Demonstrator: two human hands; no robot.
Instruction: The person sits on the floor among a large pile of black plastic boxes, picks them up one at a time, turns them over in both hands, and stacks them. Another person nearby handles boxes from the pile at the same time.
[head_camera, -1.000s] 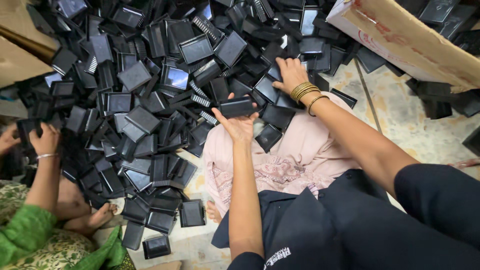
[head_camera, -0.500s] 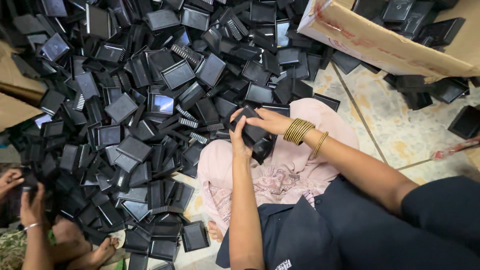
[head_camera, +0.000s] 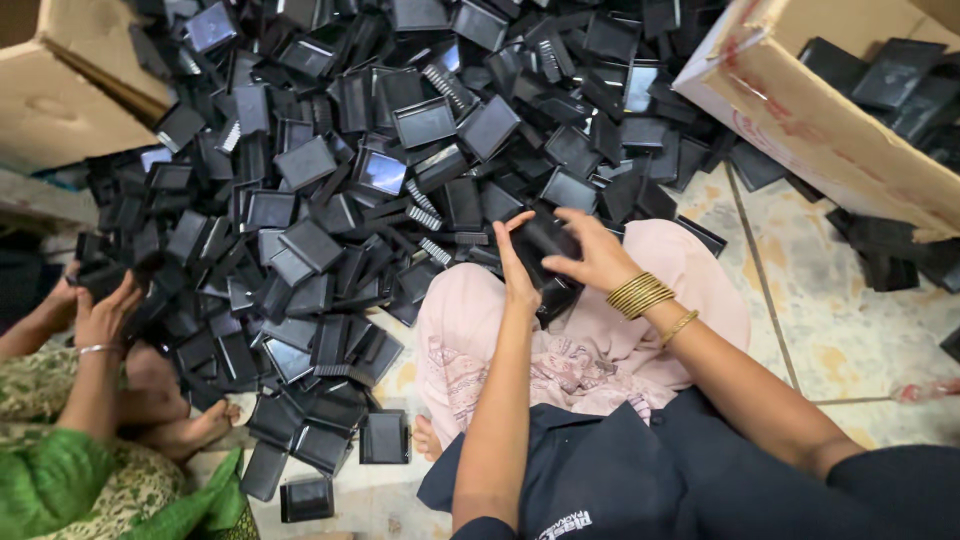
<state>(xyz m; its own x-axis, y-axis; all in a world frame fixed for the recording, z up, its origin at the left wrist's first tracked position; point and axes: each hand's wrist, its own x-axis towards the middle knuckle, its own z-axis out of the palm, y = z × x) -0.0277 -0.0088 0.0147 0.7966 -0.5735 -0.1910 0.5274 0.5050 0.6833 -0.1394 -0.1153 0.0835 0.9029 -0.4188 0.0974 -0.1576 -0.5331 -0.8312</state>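
Hundreds of small black plastic trays lie in a heap (head_camera: 400, 150) that covers most of the tiled floor (head_camera: 850, 330), spreading from the upper left down to the person's knees. One cardboard box (head_camera: 800, 120) stands at the upper right with more black trays inside it and spilling past its corner; another cardboard box (head_camera: 60, 100) sits at the upper left edge of the heap.

Seated at the pile's near edge, the person has pink trousers (head_camera: 590, 350) drawn up under both forearms. Both hands meet just above the knee on one black tray (head_camera: 545, 255), lifted clear of the heap. The left hand (head_camera: 518, 272) stands edgewise against the tray's left side, fingers straight and close together, thumb behind. The right hand (head_camera: 595, 255) comes over the top, fingers curled down onto the tray's upper face and pinching it against the left palm; gold bangles (head_camera: 640, 295) ring that wrist. It may be more than one tray stacked, but the dark plastic hides the edges.

At the lower left another person in green patterned cloth (head_camera: 60, 470) holds a black piece (head_camera: 105, 280) between raised hands. A single tray (head_camera: 385, 437) lies apart on the floor near the pink knee.
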